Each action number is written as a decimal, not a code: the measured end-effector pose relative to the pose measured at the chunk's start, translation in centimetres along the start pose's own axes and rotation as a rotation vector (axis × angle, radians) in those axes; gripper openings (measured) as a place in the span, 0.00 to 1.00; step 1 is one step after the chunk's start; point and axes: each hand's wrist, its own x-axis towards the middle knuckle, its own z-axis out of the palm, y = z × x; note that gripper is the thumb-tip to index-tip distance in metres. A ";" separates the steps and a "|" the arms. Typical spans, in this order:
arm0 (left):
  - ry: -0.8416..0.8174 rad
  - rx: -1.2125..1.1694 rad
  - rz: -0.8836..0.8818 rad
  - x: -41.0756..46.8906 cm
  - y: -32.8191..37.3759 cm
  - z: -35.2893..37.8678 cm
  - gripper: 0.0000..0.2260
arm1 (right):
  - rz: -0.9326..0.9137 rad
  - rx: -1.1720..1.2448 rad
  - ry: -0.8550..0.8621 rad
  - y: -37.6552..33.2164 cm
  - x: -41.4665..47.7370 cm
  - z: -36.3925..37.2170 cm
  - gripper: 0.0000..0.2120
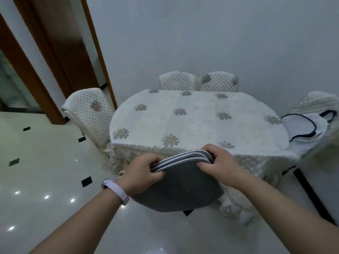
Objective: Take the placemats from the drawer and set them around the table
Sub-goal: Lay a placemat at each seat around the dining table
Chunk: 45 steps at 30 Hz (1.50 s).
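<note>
I hold a stack of round grey placemats (180, 187) with white-edged rims in front of me, just short of the table's near edge. My left hand (143, 174) grips the stack's left rim, thumb under and fingers over. My right hand (219, 165) pinches the top right rim, fingers curled over the layered edges. The table (198, 121) is oval, covered with a cream cloth with flower motifs, and nothing lies on its top. The drawer is not in view.
Cream quilted chairs surround the table: one at the left (89, 110), two at the far side (177, 80), (218, 81), one at the right (317, 105). A white bag with dark trim (302, 125) sits on the right chair. A brown door frame (33, 74) stands left; glossy tiled floor below.
</note>
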 end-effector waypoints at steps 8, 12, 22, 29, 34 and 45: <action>-0.051 -0.045 0.240 14.6 -0.8 -1.6 0.06 | 0.081 -0.091 0.217 -0.2 7.3 -5.0 0.06; -0.043 -0.029 0.318 20.0 -1.5 -3.1 0.09 | 0.080 -0.140 0.287 -0.8 11.1 -6.0 0.06; 0.008 0.077 0.381 27.9 -5.9 -6.9 0.06 | 0.062 -0.092 0.294 -0.5 20.2 -4.5 0.08; 0.008 0.172 0.237 32.8 -10.8 -8.1 0.06 | 0.025 -0.055 0.222 1.8 29.5 -3.0 0.07; 0.019 0.204 0.156 38.3 -14.3 -9.1 0.06 | -0.015 -0.003 0.167 4.0 37.8 -2.4 0.08; 0.163 0.289 0.017 52.7 -19.0 -10.9 0.05 | -0.119 -0.020 0.048 7.7 57.3 -4.6 0.06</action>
